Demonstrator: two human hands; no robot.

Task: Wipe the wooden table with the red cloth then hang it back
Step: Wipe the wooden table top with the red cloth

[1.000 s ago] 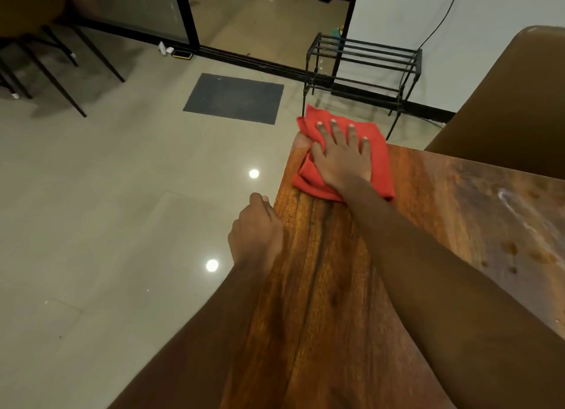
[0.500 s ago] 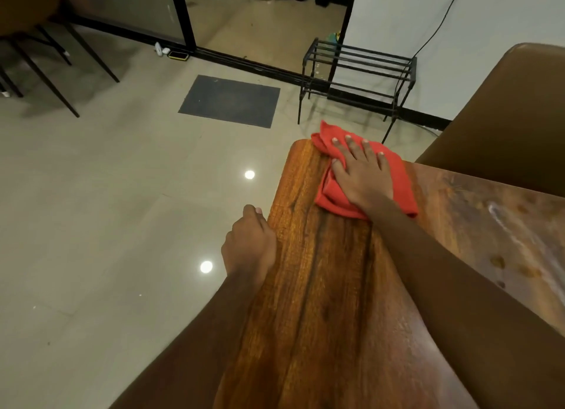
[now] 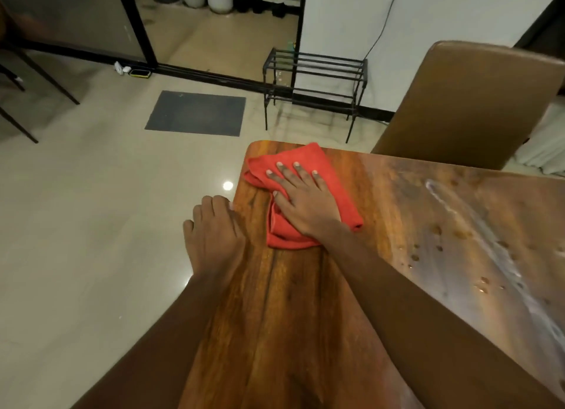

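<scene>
A folded red cloth point(image 3: 328, 172) lies on the wooden table point(image 3: 305, 317) near its far left corner. My right hand point(image 3: 302, 204) lies flat on the cloth with straight, spread fingers and presses it onto the wood. My left hand point(image 3: 214, 225) sits at the table's left edge, level with the near end of the cloth, its fingers curled over the edge. To the right, the tabletop shows a wet streak and droplets point(image 3: 477, 240).
A brown chair back point(image 3: 477, 103) stands behind the table's far right side. A black metal rack point(image 3: 315, 84) stands on the floor past the far corner, by the white wall. A dark mat point(image 3: 197, 113) lies on the tiled floor to the left.
My right hand has slid the cloth back from the far corner's edge toward me, fully onto the tabletop. My left hand stays on the table's left edge.
</scene>
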